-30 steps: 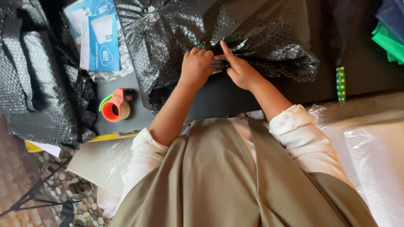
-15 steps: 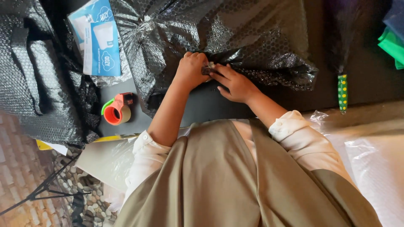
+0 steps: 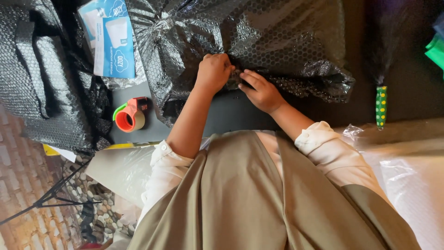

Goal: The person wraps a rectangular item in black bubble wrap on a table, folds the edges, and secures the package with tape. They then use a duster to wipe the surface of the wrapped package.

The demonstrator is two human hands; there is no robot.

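We work at a dark desk (image 3: 222, 115) seen from above, its near edge trimmed with a yellow strip. To the left of it the floor changes from red brick (image 3: 18, 185) to grey pebbles (image 3: 88, 194), with the thin black legs of a stand (image 3: 51, 199) across them. Clear plastic sheeting (image 3: 407, 185) lies at our right side.

On the desk sits the big parcel wrapped in black bubble wrap (image 3: 259, 41), filling the upper middle of the view. Our left hand (image 3: 213, 71) is balled up on the wrap's near edge, fingers curled tight into the gathered film. Our right hand (image 3: 260, 90) lies just beside it, fingers nearly flat and close together, pressing the same fold; we cannot tell whether they pinch anything beneath.

Compared with half a second ago, our hands sit at the same spot on the fold, the left one still clenched, while the right one's fingers have flattened a little onto the wrap. The tape dispenser (image 3: 131, 115) has not moved.

Counting: 2 hands, 1 wrapped parcel under them, 1 further heap of black bubble wrap (image 3: 41, 78) at the left, 1 orange and green tape dispenser, 1 blue and white packet (image 3: 113, 44) at the top left, 1 green stick with yellow dots (image 3: 380, 106) at the right, and a green thing (image 3: 436, 51) cut off at the right edge.
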